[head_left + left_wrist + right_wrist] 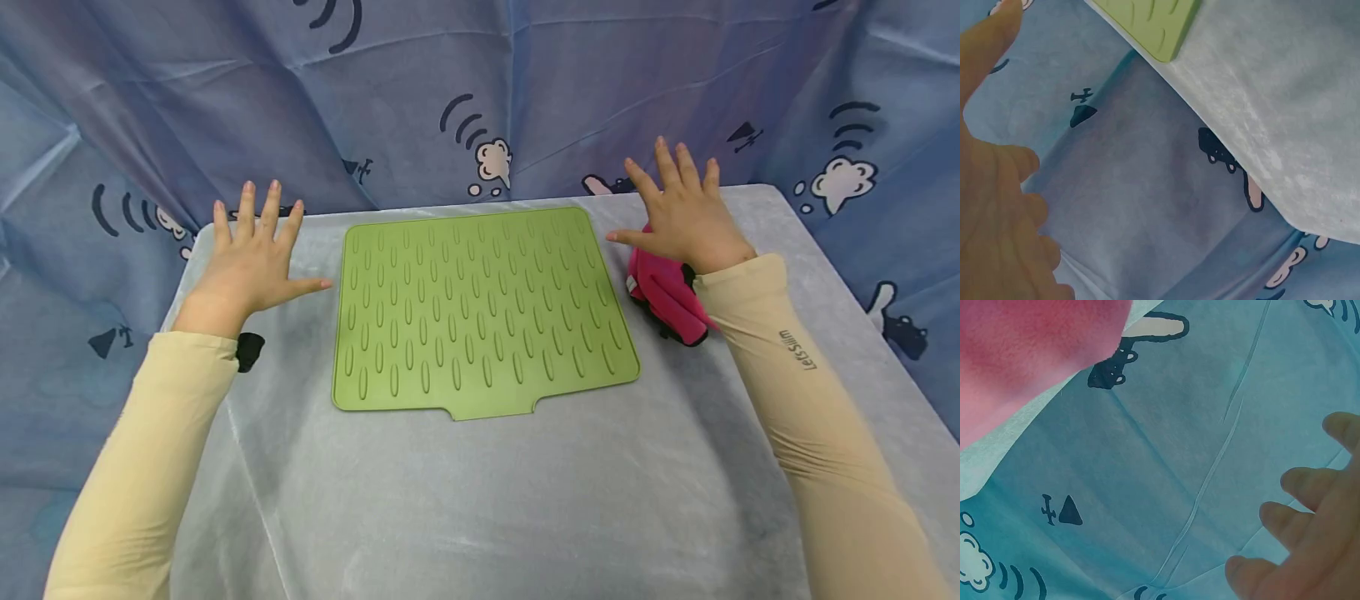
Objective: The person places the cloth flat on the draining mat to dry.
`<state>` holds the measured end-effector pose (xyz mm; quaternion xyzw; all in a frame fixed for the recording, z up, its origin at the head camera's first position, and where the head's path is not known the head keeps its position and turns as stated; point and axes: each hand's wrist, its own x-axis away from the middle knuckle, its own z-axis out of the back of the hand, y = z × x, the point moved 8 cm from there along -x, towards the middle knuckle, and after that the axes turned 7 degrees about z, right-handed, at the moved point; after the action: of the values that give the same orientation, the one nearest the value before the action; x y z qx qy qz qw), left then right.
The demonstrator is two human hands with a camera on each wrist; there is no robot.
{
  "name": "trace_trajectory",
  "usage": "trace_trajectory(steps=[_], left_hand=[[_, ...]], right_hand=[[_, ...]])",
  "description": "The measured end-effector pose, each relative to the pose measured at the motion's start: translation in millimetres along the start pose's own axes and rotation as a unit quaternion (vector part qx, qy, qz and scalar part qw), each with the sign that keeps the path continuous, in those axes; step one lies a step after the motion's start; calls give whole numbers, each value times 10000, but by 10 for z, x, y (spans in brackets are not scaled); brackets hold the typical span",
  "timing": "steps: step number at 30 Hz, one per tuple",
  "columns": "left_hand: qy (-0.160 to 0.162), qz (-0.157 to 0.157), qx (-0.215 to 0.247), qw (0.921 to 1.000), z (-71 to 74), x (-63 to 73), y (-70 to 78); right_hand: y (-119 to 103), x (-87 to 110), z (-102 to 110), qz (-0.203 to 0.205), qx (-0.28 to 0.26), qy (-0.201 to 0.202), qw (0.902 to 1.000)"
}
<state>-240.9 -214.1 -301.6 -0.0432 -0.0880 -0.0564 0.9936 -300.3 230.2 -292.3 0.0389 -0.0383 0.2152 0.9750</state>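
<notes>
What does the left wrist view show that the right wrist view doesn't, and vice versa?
Only left wrist: the left hand and a corner of the green mat.
Only right wrist: the right hand and part of the pink fabric item.
Both: the blue patterned curtain and an edge of the pale-covered table.

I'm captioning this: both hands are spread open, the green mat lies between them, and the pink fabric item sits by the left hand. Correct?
Not quite: the head view shows the pink fabric item by the right hand, not the left hand. Both are spread open, with the green mat between them.
</notes>
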Motion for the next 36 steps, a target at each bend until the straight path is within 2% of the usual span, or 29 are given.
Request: trace_trajectory(steps=[5,9,14,20,24,27,31,36], left_hand=[[49,90,-179,9998,-2,-5,-28],[-40,116,-109,9999,-59,-10,-20],[-134,96,269,9995,-236,3,46],[-269,75,406,9988,-488,55,149],[-261,190,876,9956,-589,72,181],[-163,331,1363,9900,-614,82,186],[-54,452,1712,9842,-658,118,204],[-291,562,2011,9775,-848,241,241]], right_hand=[[-10,-12,-6,-4,-122,25,9999],[21,-4,-31,-186,-549,202,9981],[68,46,-173,-417,-1231,409,9907],[127,210,-418,-573,-1964,679,9765],[180,324,-564,-780,-2313,757,9668],[222,384,-651,-929,-2521,771,9601],[254,443,-759,-1065,-2710,784,9534],[260,452,-924,-1063,-2772,690,9524]])
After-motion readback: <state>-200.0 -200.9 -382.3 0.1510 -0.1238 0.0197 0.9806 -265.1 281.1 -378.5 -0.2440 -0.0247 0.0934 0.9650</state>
